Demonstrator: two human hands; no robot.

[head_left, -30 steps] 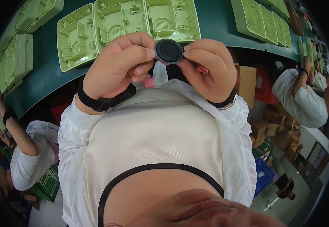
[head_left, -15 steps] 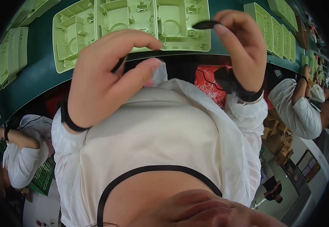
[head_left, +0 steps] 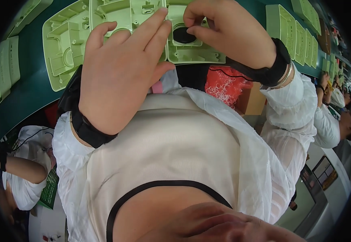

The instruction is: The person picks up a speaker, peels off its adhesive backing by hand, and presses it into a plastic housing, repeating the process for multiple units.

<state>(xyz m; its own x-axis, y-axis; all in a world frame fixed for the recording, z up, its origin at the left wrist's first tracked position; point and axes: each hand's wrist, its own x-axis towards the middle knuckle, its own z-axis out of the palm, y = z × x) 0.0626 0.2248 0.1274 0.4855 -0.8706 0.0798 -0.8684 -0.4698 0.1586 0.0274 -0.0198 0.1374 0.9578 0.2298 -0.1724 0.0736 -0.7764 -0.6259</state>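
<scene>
My right hand (head_left: 234, 34) pinches the edge of a thin, black round disc (head_left: 183, 36) between thumb and fingertip. The disc lies over the round grille inside the right-hand pale green plastic housing (head_left: 195, 56), covering most of it. My left hand (head_left: 121, 76) is open, back turned up, its fingers stretched out over the middle green housing (head_left: 115, 12). What lies under its palm is hidden. To the left, another green housing (head_left: 54, 40) shows its bare round grille.
More green housings stand on the dark green bench (head_left: 32, 76) at the left (head_left: 6, 72) and right (head_left: 282, 30). Below the bench edge is a red bag (head_left: 224, 86) with white curly bits, beside a cardboard box (head_left: 250, 99). Co-workers sit on both sides.
My right hand has lowered the black disc leftward onto the right housing's grille. The left hand has spread its fingers and moved up over the middle housing; the black item under it is now hidden.
</scene>
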